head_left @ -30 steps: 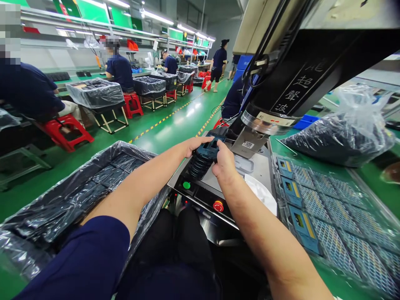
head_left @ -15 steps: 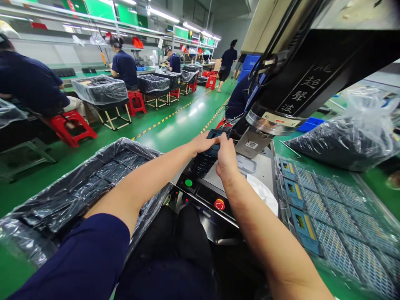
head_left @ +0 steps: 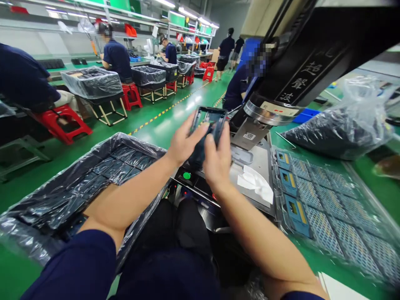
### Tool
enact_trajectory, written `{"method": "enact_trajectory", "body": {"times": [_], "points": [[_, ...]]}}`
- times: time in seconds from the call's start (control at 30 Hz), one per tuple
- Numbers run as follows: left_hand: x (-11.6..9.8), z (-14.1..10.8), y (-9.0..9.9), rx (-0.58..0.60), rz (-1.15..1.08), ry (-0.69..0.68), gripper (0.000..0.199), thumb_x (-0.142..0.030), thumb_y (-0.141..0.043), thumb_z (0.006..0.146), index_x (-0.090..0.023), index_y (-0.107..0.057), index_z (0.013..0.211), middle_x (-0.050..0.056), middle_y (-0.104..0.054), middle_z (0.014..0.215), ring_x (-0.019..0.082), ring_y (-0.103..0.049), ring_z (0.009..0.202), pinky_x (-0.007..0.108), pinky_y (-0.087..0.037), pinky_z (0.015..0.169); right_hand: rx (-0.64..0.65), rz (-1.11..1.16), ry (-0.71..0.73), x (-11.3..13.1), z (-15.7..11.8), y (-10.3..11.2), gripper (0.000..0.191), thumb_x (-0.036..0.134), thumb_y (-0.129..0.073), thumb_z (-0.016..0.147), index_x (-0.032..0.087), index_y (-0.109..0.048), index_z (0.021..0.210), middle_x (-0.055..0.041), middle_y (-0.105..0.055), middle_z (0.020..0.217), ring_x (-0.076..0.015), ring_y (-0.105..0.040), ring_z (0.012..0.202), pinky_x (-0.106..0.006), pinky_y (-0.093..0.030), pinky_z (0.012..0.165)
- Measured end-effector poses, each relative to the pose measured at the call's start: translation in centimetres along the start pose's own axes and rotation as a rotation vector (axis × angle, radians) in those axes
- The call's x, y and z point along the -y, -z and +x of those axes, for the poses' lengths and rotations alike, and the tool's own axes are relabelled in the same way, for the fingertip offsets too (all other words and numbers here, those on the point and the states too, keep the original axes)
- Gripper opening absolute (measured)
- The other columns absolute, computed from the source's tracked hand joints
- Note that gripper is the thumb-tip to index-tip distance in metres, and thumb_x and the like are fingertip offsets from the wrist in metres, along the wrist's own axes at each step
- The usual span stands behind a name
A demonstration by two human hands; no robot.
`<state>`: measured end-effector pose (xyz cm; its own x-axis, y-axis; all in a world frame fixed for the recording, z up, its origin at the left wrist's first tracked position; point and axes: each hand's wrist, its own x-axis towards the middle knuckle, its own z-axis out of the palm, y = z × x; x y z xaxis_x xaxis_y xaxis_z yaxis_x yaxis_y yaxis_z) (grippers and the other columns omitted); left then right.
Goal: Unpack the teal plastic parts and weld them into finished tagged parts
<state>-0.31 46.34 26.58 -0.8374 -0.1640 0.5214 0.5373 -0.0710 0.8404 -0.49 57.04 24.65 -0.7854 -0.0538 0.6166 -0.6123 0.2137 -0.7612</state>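
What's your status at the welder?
Left hand and right hand on dark plastic frame, held up over ultrasonic welder. White cloth on welder bed, right of hands.

Ultrasonic welder (head_left: 301, 79) at right; plastic bag of dark parts (head_left: 336, 135) beside it; co-worker (head_left: 117, 56) on red stool (head_left: 131, 96) along green aisle.

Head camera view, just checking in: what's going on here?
A seated person holds a dark rectangular frame up with the left hand and right hand, above the steel base of a machine. A plastic-lined bin of dark parts sits to the left, and a mesh tray with blue pieces lies to the right. A co-worker sits farther down the aisle.
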Motion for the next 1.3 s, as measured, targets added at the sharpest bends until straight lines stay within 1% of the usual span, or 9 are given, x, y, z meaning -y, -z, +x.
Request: {"method": "enact_trajectory", "body": {"times": [0.13,0.27,0.43,0.6,0.7,0.93,1.1,1.23,1.3], "points": [[0.8,-8.9,2.7,-0.194,-0.08,0.156,0.04,-0.045,-0.066,0.084,-0.016,-0.067,0.11,0.009,-0.071,0.107,0.022,-0.067,0.102,0.033,-0.052,0.093,0.107,0.085,0.106,0.1,-7.3,-0.6,0.051,0.033,-0.042,0.098,0.027,-0.037,0.149,-0.0078,-0.056,0.139,-0.0212,-0.055,0.126,-0.041,-0.043,0.109],[2.9,-17.3,6.5,-0.282,-0.124,0.593,0.032,-0.04,-0.079,0.071,-0.015,-0.07,0.088,0.006,-0.073,0.087,0.022,-0.07,0.082,0.026,-0.054,0.064,0.435,0.05,0.045,-1.8,-13.7,0.3,0.042,0.024,-0.049,0.094,0.022,-0.053,0.136,-0.0072,-0.07,0.117,-0.018,-0.066,0.104,-0.032,-0.052,0.094],[3.8,-23.9,10.1,-0.118,-0.197,1.109,0.053,-0.043,-0.081,0.067,-0.015,-0.067,0.109,0.011,-0.074,0.096,0.027,-0.071,0.079,0.03,-0.052,0.055,0.849,-0.049,-0.21,-3.5,-18.1,3.6,0.036,0.021,-0.056,0.09,0.021,-0.063,0.125,-0.0046,-0.07,0.118,-0.016,-0.066,0.105,-0.025,-0.049,0.092],[4.5,-26.1,9.6,0.185,-0.158,1.383,0.048,-0.045,-0.078,0.072,-0.014,-0.068,0.108,0.015,-0.073,0.106,0.03,-0.071,0.09,0.028,-0.05,0.055,1.058,-0.161,-0.298,-2.6,-19.8,5.3,0.033,0.022,-0.06,0.088,0.02,-0.067,0.12,-0.0034,-0.074,0.105,-0.0154,-0.069,0.094,-0.022,-0.048,0.082],[5.5,-25.5,8.4,0.311,-0.15,1.418,0.046,-0.046,-0.079,0.071,-0.013,-0.069,0.102,0.015,-0.073,0.107,0.031,-0.071,0.094,0.028,-0.051,0.06,0.964,-0.242,-0.352,-1.9,-20.6,5.9,0.035,0.026,-0.059,0.089,0.017,-0.065,0.122,-0.0071,-0.073,0.109,-0.0177,-0.067,0.099,-0.025,-0.048,0.085],[8.0,-23.7,7.2,0.21,-0.02,1.481,0.032,-0.028,-0.077,0.073,-0.015,-0.068,0.1,0.012,-0.074,0.109,0.028,-0.072,0.095,0.026,-0.054,0.061,0.651,-0.44,-0.515,-0.8,-24.0,12.0,0.043,0.031,-0.062,0.088,0.012,-0.061,0.126,-0.0131,-0.068,0.115,-0.0209,-0.064,0.104,-0.031,-0.048,0.092],[8.5,-24.0,5.3,0.259,-0.03,1.509,0.018,-0.014,-0.071,0.077,-0.016,-0.068,0.095,0.008,-0.074,0.109,0.025,-0.072,0.097,0.027,-0.058,0.066,0.416,-0.638,-0.73,1.4,-26.8,20.7,0.034,0.023,-0.064,0.085,0.018,-0.067,0.118,-0.0067,-0.073,0.103,-0.0164,-0.067,0.086,-0.028,-0.05,0.081],[8.1,-25.0,2.6,0.229,-0.037,1.539,0.016,-0.009,-0.068,0.078,-0.014,-0.068,0.093,0.007,-0.075,0.103,0.023,-0.073,0.092,0.028,-0.06,0.071,0.163,-1.009,-1.041,3.0,-28.3,30.2,0.029,0.024,-0.058,0.087,0.02,-0.069,0.114,-0.0055,-0.074,0.102,-0.0188,-0.067,0.095,-0.029,-0.049,0.086],[7.8,-25.6,1.0,0.204,-0.029,1.531,0.017,-0.008,-0.066,0.079,-0.014,-0.068,0.094,0.008,-0.076,0.101,0.023,-0.074,0.089,0.029,-0.06,0.069,0.134,-1.21,-1.19,3.2,-28.7,34.9,0.031,0.023,-0.054,0.088,0.019,-0.069,0.115,-0.0083,-0.074,0.106,-0.0217,-0.067,0.1,-0.032,-0.048,0.089]]}}
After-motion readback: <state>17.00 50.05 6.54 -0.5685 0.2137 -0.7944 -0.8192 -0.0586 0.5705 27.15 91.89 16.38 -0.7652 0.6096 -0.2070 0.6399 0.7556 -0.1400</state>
